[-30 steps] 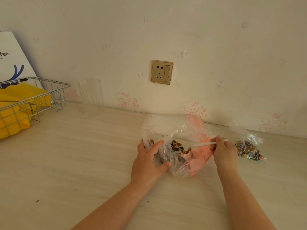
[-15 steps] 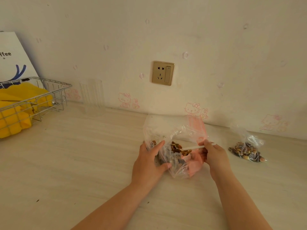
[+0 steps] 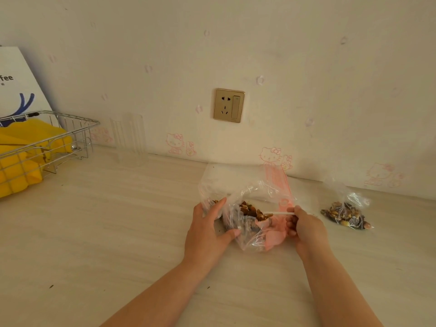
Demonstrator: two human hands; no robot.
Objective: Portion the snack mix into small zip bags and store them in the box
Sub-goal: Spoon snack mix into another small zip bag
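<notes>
The crumpled clear plastic bag with pink printing (image 3: 253,208) sits on the pale wood-grain counter (image 3: 106,232), close to the wall and right in front of you, its mouth gaping upward. Brown snack mix of nuts and seeds (image 3: 251,210) shows heaped inside it. Your left hand (image 3: 207,230) cups the bag's left side, fingers reaching over the plastic at the top and thumb pressed against it lower down, so the hand is wrapped round the bag. Your right hand (image 3: 304,226) is curled into a loose fist that pinches the end of a thin white handle (image 3: 279,213), which runs level into the bag's mouth; its far end is buried in the snack mix, so you cannot tell what sort of tool it is.

Well to the right, apart from your hands, a small clear plastic bag holding a portion of mixed nuts (image 3: 345,212) lies on the counter, its top loose and rumpled.

On the wall behind hangs a gold-coloured power socket with a switch (image 3: 228,105), with faint pink cartoon-cat stickers (image 3: 175,143) along the base. At the far left stands a wire metal basket (image 3: 59,140) holding yellow cloth (image 3: 21,161), and a white card with blue printing (image 3: 16,86) leans behind it
</notes>
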